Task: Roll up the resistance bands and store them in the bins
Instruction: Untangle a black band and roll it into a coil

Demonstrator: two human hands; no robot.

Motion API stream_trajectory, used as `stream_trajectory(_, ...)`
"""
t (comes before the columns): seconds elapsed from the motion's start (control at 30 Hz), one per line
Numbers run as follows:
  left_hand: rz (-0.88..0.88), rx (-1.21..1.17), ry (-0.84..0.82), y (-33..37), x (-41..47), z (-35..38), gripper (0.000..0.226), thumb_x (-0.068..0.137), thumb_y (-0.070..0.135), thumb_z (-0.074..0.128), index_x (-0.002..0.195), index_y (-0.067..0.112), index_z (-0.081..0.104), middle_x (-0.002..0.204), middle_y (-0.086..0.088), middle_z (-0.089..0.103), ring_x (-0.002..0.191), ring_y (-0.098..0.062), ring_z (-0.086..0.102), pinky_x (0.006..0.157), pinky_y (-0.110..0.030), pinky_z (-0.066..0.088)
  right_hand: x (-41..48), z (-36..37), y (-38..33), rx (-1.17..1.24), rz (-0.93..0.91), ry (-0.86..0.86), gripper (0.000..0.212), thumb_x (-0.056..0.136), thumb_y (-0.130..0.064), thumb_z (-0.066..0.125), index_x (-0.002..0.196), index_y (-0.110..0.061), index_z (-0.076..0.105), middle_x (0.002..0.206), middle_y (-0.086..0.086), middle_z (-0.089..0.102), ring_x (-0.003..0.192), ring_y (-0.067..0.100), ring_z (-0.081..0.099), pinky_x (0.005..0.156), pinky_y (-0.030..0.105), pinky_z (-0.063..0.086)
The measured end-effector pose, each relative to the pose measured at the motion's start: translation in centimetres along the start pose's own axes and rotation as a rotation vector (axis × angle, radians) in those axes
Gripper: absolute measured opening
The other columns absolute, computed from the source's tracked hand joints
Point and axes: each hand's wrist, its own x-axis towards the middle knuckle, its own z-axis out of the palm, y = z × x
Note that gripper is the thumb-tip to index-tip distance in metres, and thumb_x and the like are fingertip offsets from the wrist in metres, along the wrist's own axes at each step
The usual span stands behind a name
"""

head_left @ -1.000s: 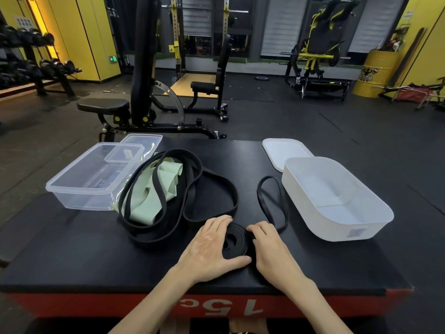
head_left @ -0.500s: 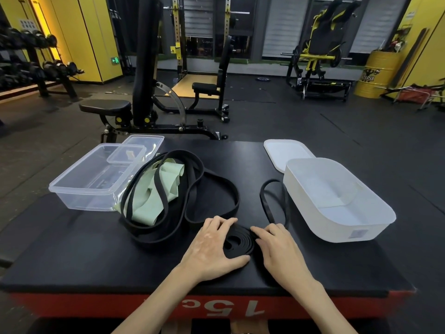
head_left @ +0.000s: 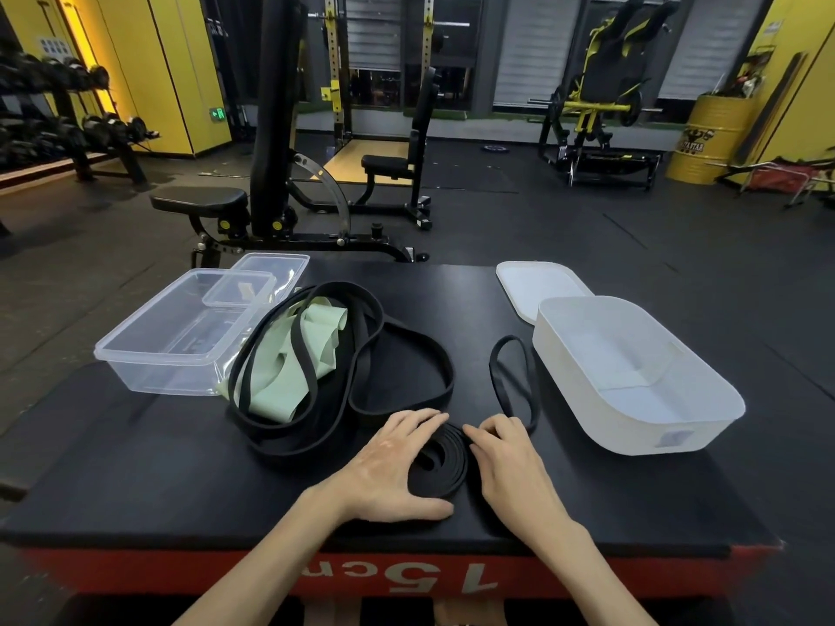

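Your left hand (head_left: 397,467) has its fingers (head_left: 424,420) curved over the far side of the black coil (head_left: 445,460) and its thumb laid along the near side, so the roll is cupped and held flat on the platform (head_left: 135,467). Your right hand (head_left: 508,463) sits against the coil's right edge, bent fingertips (head_left: 473,432) touching the outer wrap; I cannot tell from this angle whether they pinch the strap or only press on it. From under that hand the unrolled tail (head_left: 513,381) runs out as a narrow loop just beside the wall of the white bin (head_left: 705,426), which stands open with its lid (head_left: 537,286) behind it. The main risk, as I judge it, is spring-back. Rubber wound this loosely wants to open, and the inner turns look slack, so if either hand lifts with the tail unwound, the roll may unspool. The tail could also twist as it feeds in and leave you a lumpy roll. When you carry it to the bin, squeeze across the whole coil, or the centre may drop out. To the left, the heap of black bands (head_left: 357,354) and the green band (head_left: 271,390) lie tangled against the clear bin (head_left: 135,354); tugging one free carelessly may drag the others or shove that bin.
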Motion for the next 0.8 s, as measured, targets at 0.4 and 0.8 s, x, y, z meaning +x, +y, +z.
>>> stream_trajectory(0.4,-0.175,0.150,0.277,0.7,0.3,1.9,0.099,0.060,0.088,0.050,0.144,0.040,0.030,0.115,0.016,0.029,0.113,-0.002,0.029,0.106,-0.024,0.034,-0.2,0.2,-0.2,-0.070,-0.011,-0.006,0.054,0.073,0.003,0.071,0.123,-0.016,0.063,0.100,0.002,0.051,0.097,0.021,0.048,0.074,0.020,0.039)
stream_trajectory(0.8,-0.157,0.245,0.348,0.9,0.3,2.3,0.092,0.066,0.088,0.042,0.136,0.028,0.038,0.128,0.015,0.032,0.122,-0.005,0.030,0.106,-0.025,0.030,-0.2,0.3,0.0,-0.026,-0.024,0.038,0.041,0.073,0.005,0.068,0.113,-0.007,0.065,0.110,0.005,0.058,0.110,0.020,0.050,0.090,0.027,0.044)
